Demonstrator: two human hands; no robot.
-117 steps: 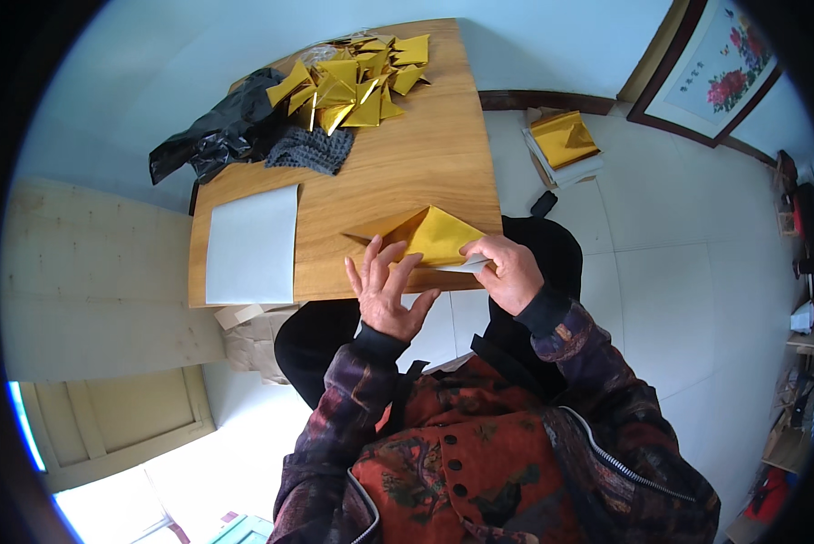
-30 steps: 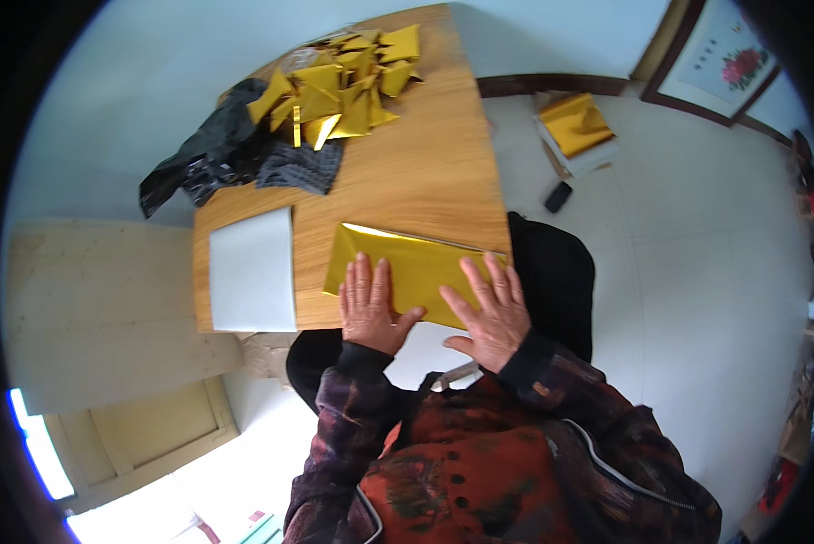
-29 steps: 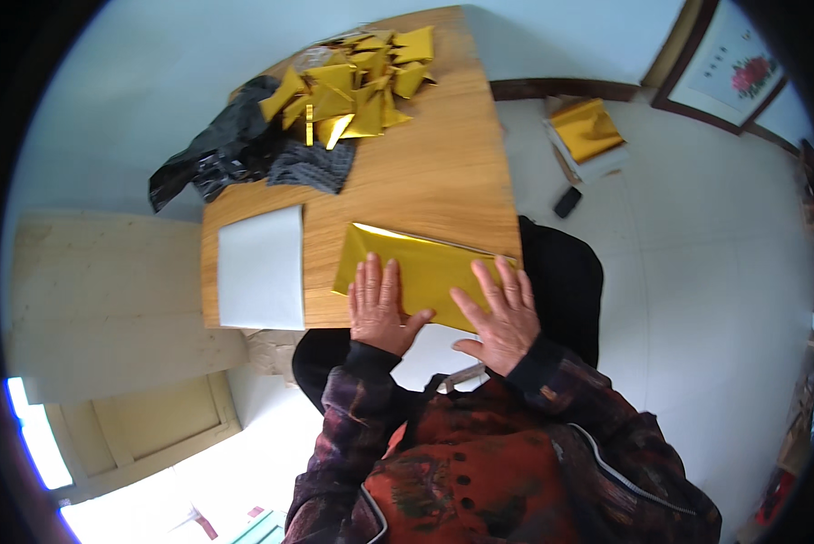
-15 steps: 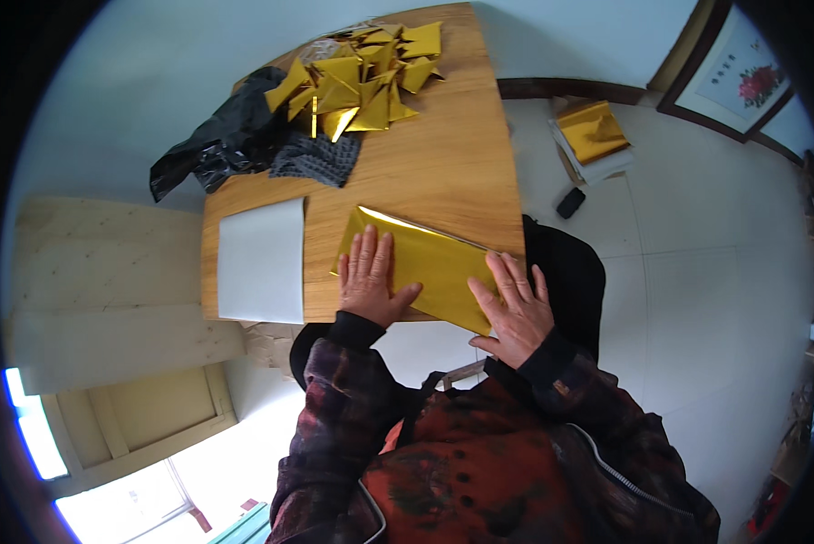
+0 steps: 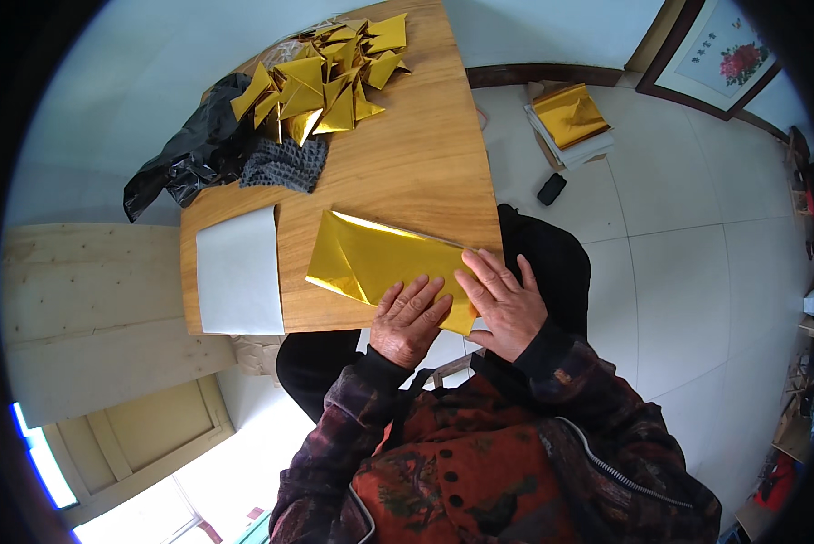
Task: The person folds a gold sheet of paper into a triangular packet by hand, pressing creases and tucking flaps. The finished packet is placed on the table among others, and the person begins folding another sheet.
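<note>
Both hands have slid toward the near right end of the gold foil sheet [image 5: 380, 265] since half a second ago; before that the left one sat further up its middle. Now my left hand [image 5: 409, 319] lies flat, fingers spread, palm down on the sheet's near edge, and my right hand [image 5: 505, 304] lies flat just beside it, fingers over the sheet's right corner at the table's near right edge. Neither hand grips anything, both just press open-palmed. The sheet is folded into a long strip, lying slanted across the near part of the wooden table [image 5: 425, 154]. White paper [image 5: 239, 272] sits just left of it near the table's left edge. Pile of folded gold pieces [image 5: 325, 77] at the far end, with a black plastic bag [image 5: 189, 154] and a dark knitted cloth [image 5: 280, 165] beside it at the far left corner. More gold sheets [image 5: 570, 118] lie on the floor, well apart.
</note>
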